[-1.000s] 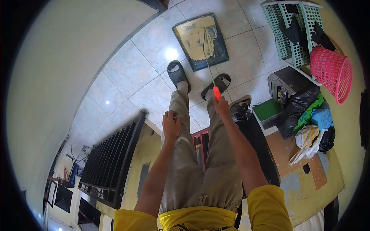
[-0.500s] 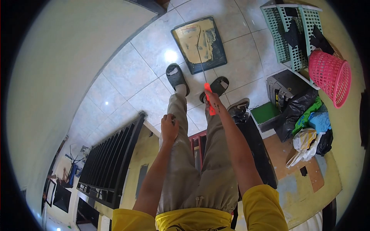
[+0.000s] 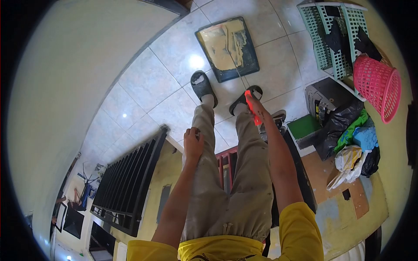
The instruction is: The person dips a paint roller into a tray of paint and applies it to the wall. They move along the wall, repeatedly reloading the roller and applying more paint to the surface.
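Note:
My right hand (image 3: pixel 256 105) is wrapped round the orange handle (image 3: pixel 254 114) of a paint roller. Its thin metal rod (image 3: pixel 234 61) runs up into a black tray (image 3: pixel 251 65) lying on the tiled floor. Cream paint (image 3: pixel 222 50) coats much of the tray, and the roller head is hard to tell apart from it. On my left thigh near the knee rests my left hand (image 3: pixel 193 143), fingers curled; whether anything is inside them is hidden.
Dark slippers (image 3: pixel 203 88) are on my feet below the tray. At right stand a green plastic rack (image 3: pixel 317 37), a pink basket (image 3: pixel 377 85), a grey case (image 3: pixel 328 93) and plastic bags (image 3: pixel 348 158). A black metal grille (image 3: pixel 126 182) is at lower left.
My right hand has moved right and slightly down with the orange handle, and the rod now slants more. My left hand stays on my leg.

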Tool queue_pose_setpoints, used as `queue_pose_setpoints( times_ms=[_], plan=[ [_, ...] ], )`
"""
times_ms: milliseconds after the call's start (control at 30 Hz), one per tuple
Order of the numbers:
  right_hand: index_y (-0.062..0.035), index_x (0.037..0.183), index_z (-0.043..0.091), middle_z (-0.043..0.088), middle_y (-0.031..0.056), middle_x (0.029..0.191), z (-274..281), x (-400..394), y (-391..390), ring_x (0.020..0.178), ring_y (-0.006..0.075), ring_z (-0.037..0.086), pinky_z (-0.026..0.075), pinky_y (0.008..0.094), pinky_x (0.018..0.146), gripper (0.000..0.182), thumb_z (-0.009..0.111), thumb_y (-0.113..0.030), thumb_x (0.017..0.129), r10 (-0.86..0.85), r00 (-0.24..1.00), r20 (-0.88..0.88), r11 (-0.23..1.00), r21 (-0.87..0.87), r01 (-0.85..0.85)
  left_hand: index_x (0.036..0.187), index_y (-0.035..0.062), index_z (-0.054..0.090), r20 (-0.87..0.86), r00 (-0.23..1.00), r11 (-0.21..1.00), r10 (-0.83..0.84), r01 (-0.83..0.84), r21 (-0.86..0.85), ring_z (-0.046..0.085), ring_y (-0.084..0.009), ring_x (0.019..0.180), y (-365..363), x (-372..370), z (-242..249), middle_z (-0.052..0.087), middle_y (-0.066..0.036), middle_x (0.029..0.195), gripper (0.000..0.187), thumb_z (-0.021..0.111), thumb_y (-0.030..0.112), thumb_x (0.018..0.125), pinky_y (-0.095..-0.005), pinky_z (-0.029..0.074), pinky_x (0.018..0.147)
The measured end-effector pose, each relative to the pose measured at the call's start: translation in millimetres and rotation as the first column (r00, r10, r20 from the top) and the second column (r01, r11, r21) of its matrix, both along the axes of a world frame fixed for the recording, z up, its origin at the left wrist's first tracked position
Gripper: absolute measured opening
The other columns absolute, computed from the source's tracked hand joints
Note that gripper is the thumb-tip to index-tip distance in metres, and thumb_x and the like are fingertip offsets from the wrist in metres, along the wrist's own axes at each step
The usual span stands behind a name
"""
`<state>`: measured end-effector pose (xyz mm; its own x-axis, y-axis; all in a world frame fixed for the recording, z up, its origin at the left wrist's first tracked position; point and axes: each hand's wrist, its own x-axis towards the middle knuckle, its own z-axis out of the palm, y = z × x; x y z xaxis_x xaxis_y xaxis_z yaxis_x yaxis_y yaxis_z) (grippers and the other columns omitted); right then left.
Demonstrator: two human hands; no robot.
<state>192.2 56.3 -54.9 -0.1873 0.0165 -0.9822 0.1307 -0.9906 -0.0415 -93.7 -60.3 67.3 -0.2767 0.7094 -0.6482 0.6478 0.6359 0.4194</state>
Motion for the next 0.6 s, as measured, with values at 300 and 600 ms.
queue_pose_setpoints(
  times_ms=[300,600],
  plan=[
    [-0.0057,0.058,0.050,0.044,0.0034,0.046,2,-6,-69,0.036,0.0163,0.045,0.037,0.0327,0.034,0.067,0.052,-0.069,0.078,0.048,0.975,0.216,0.991,0.109,-0.073,0.089,0.0065,0.065,-0.096,0.985,0.983,-0.140,0.127,-0.133,0.053,-0.0320,0.096,9,21,13,0.059,-0.012,0.099,0.024,0.062,0.027,0.077,-0.0449,0.045,0.079],
    [-0.0027,0.062,0.051,0.045,0.0052,0.046,-10,-27,-40,0.035,0.0185,0.048,0.038,0.0335,0.034,0.067,0.049,-0.067,0.081,0.080,0.969,0.232,0.976,0.181,-0.123,0.089,0.0086,0.069,-0.180,0.966,0.976,-0.186,0.161,-0.145,0.050,-0.0291,0.103,13,26,19,0.059,-0.011,0.104,0.026,0.063,0.031,0.077,-0.0449,0.038,0.087]
  ],
)
